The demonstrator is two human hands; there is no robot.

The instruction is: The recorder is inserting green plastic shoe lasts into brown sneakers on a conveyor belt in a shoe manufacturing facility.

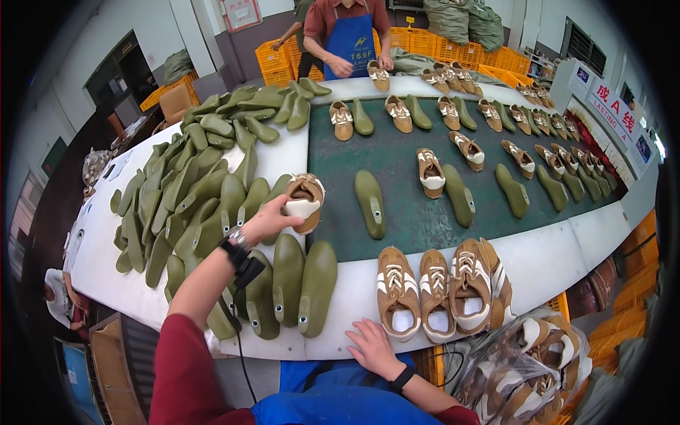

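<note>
My left hand [266,221] grips a brown-and-white sneaker [309,193] by its white heel, fingers closed round it. The sneaker is above the boundary between the white tabletop and the green belt. Just right of it, a green shoe last [369,205] lies alone on the belt. My right hand [374,348] lies flat at the near table edge, fingers spread and holding nothing. Beside it several brown sneakers [398,287] stand in a row with their toes pointing away. Several upright lasts [317,283] stand close below my left hand.
A large heap of green lasts [184,170] covers the white table [106,244] at left. Sneakers and lasts are set out along the green belt [333,166]. Across the table stands a person in a blue apron [352,49]. A plastic bag of sneakers [528,375] sits at lower right.
</note>
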